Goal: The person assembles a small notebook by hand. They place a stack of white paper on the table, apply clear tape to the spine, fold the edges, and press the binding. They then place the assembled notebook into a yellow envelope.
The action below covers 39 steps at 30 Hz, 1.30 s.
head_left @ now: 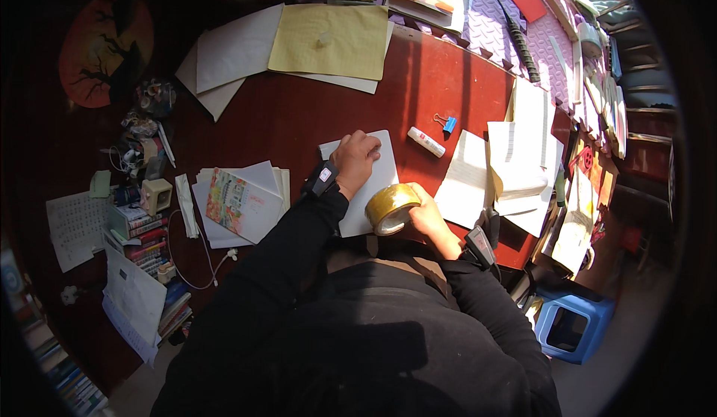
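On the red desk (299, 126), your left hand (355, 165) rests on a white pad (360, 206), grip unclear, while your right hand (433, 221) clasps a tape roll (379, 201) at its right edge, seemingly no strip pulled yet.

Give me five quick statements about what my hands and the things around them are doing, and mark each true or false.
1. The right hand holds a roll of yellow tape. True.
2. The left hand is lifted well away from the white paper. False: it rests on it.
3. The blue binder clip lies beside a white tube. True.
4. The yellow sheet lies under the left hand. False: it lies farther up the table.
5. Both hands hold the tape. False: only the right one does.
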Motion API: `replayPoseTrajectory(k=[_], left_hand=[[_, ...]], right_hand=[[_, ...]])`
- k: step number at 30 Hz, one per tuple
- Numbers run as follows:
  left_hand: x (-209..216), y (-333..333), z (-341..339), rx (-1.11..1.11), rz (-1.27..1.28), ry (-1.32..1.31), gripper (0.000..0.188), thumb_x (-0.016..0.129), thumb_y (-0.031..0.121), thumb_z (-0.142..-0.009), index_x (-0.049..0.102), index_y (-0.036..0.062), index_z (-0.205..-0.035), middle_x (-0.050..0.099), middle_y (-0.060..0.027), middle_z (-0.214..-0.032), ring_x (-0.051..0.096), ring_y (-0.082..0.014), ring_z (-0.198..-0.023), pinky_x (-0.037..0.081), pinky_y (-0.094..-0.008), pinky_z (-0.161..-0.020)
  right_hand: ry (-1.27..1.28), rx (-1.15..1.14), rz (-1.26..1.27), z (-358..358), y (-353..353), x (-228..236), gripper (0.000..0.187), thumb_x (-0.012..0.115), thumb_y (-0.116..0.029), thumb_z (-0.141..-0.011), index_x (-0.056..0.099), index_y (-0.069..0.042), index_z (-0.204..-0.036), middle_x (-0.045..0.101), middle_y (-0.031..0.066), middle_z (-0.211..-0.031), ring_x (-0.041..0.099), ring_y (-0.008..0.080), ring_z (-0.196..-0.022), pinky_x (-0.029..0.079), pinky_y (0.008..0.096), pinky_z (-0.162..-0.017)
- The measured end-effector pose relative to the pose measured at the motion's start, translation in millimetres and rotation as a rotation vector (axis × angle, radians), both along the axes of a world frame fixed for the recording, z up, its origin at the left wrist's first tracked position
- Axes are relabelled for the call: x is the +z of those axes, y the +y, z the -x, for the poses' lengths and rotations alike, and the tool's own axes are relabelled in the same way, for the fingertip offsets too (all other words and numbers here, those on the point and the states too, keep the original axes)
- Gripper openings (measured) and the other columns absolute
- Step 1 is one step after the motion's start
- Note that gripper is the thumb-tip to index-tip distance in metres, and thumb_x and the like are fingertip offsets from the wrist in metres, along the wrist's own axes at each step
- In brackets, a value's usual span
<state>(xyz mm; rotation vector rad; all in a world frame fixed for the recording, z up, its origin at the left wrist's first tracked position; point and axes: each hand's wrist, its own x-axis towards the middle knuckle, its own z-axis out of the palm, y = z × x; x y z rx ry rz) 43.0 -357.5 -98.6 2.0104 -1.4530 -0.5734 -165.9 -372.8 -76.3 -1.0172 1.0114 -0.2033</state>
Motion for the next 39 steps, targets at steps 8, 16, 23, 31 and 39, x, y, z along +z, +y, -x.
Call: replayPoseTrajectory(k=[8,16,23,31,39], left_hand=[[-2.4,0.8,-4.1,-0.024,0.005,0.008,0.010,0.073,0.010,-0.078,0.065,0.0116,-0.084,0.061,-0.0030,-0.092,0.058,-0.0291,-0.094,0.050,-0.0413,-0.077],[-0.3,-13.6,-22.2,0.312,-0.104,0.841,0.010,0.061,0.015,-0.097,0.061,0.0075,-0.091,0.063,0.0013,-0.078,0.052,-0.0055,-0.062,0.043,-0.0222,-0.056],[10.8,-12.0,-70.8,0.512,0.043,0.291,0.012,0.070,0.007,-0.086,0.061,0.0036,-0.094,0.066,-0.0053,-0.077,0.062,-0.0154,-0.066,0.051,-0.0296,-0.062],[27.2,14.3,-67.9,0.466,-0.104,0.069,0.014,0.072,0.013,-0.085,0.062,0.0055,-0.091,0.068,-0.0090,-0.082,0.065,-0.0290,-0.070,0.052,-0.0381,-0.065],[150.4,56.7,9.7,-0.113,-0.205,1.100,0.041,0.053,0.037,-0.103,0.059,0.0034,-0.126,0.062,-0.0045,-0.118,0.056,-0.0144,-0.113,0.044,-0.0309,-0.099]], right_hand=[[-0.009,-0.001,0.004,-0.1,0.5,-0.6,0.051,0.038,0.017,-0.073,0.058,0.001,-0.117,0.067,0.0089,-0.109,0.062,0.0186,-0.107,0.046,0.0288,-0.096],[0.020,-0.009,0.055,-0.3,3.7,-4.2,0.052,0.039,0.016,-0.073,0.057,0.001,-0.119,0.067,0.0098,-0.109,0.062,0.0196,-0.107,0.045,0.0292,-0.096],[0.050,-0.011,0.048,-0.2,4.5,-9.7,0.053,0.039,0.015,-0.072,0.057,0.001,-0.120,0.067,0.0097,-0.109,0.061,0.0196,-0.107,0.045,0.0292,-0.096],[-0.010,-0.053,-0.003,-4.3,-0.6,-4.6,0.055,0.038,0.017,-0.070,0.058,0.001,-0.118,0.067,0.0096,-0.109,0.062,0.0204,-0.108,0.046,0.0295,-0.096],[-0.346,-0.196,0.034,-1.4,1.7,70.8,0.051,0.039,0.018,-0.074,0.055,-0.002,-0.119,0.064,0.0078,-0.110,0.061,0.0178,-0.106,0.048,0.0299,-0.094]])
